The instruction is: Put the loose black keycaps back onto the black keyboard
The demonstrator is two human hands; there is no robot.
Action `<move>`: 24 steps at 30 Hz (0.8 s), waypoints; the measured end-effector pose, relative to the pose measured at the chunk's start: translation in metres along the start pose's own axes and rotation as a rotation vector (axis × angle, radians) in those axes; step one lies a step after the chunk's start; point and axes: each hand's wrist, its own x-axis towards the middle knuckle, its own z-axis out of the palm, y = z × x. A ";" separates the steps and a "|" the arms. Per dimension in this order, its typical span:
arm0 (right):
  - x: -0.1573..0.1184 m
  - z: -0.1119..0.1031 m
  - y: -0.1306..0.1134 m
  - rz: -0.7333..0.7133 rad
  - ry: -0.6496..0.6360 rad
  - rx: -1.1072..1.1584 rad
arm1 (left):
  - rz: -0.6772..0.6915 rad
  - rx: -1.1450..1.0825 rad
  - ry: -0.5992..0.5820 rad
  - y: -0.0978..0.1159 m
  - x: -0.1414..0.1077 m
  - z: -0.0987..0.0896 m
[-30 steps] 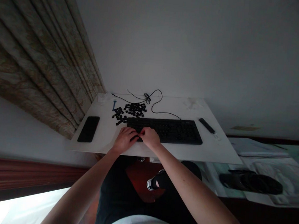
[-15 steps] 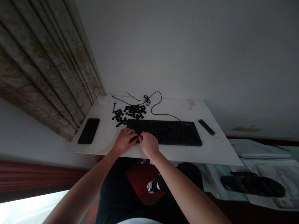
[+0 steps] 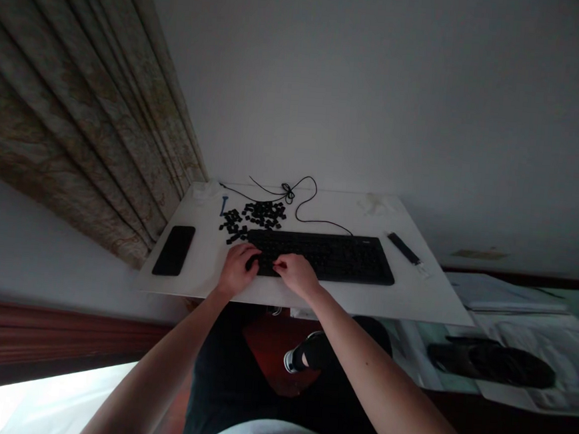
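Both hands are at the near edge of a black computer keyboard (image 3: 321,256), which lies flat on a white desk (image 3: 413,300). The left hand (image 3: 238,271) is over the keyboard's left end, fingers curled down, with the fingertips (image 3: 254,262) at the keys. The right hand (image 3: 295,276) lies just to its right, fingers bent and tips (image 3: 280,264) on the keys. Neither hand is spread open; whether either pinches a key cannot be told, as the fingers hide the contact. A heap of loose black keycaps (image 3: 254,219) sits on the desk just beyond the keyboard's far left corner, nearly touching it. A small blue object (image 3: 224,205) lies left of the heap, and a black smartphone (image 3: 173,250) lies face up farther left. A thin black cable (image 3: 298,201), knotted in a small tangle, runs along the far side of the desk and into the keyboard. A slim black stick (image 3: 404,248) lies right of the keyboard. A patterned curtain (image 3: 77,107) hangs left of the desk.
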 end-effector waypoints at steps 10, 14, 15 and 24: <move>-0.008 0.007 -0.006 0.021 0.040 -0.108 | -0.237 -0.188 0.184 -0.016 0.003 0.000; -0.009 0.006 -0.006 0.013 0.036 -0.117 | -0.237 -0.198 0.151 -0.013 0.003 0.001; -0.008 0.005 -0.006 0.011 0.036 -0.119 | -0.235 -0.198 0.137 -0.013 0.003 0.000; -0.009 0.006 -0.007 -0.010 0.047 -0.175 | -0.229 -0.199 0.074 -0.012 0.003 0.001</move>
